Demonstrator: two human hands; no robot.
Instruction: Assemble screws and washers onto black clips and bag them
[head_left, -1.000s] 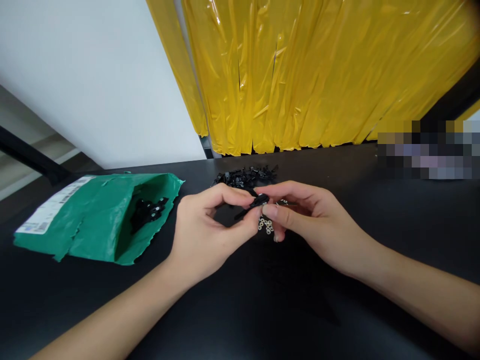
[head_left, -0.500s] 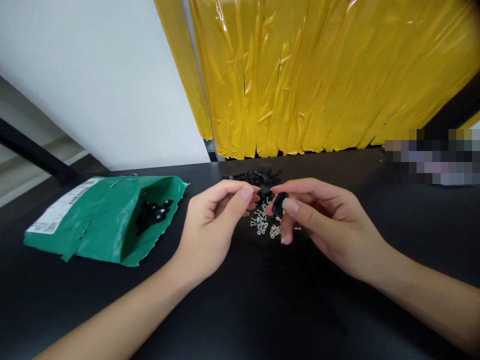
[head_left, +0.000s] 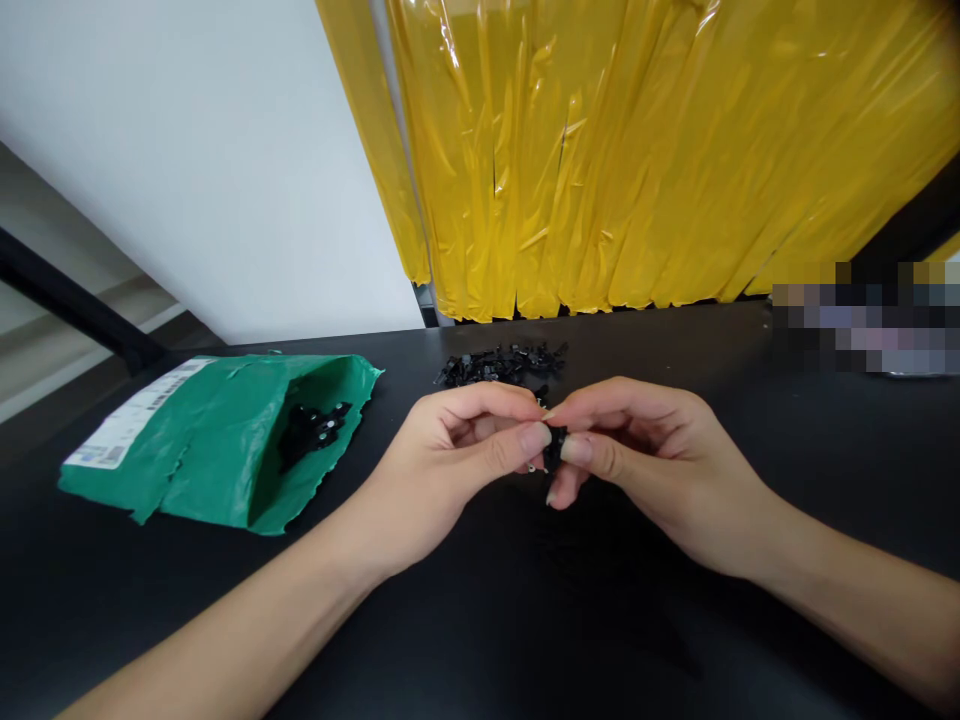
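Observation:
A small black plastic piece (head_left: 553, 450) is held between my hands, over the middle of the dark table. My right hand (head_left: 652, 450) pinches it between thumb and fingers from the right. My left hand (head_left: 457, 450) is closed, its thumb and forefinger meeting at the piece's left side. Whatever lies between the left fingertips is hidden. Just behind my hands is a heap of small black parts (head_left: 501, 364). Tiny light bits peek out around my fingertips; my hands cover most of them.
On the left lies a torn-open green mailing bag (head_left: 202, 440) with black parts (head_left: 319, 425) inside its mouth. Yellow plastic strips (head_left: 600, 180) hang behind the black table (head_left: 480, 620), beside a white panel (head_left: 225, 180). A blurred-out patch sits at the far right.
My left hand has moved right, so its fingertips now meet the black piece in my right hand. Both hands sit slightly lower in view and cover the screws and small rings seen before.

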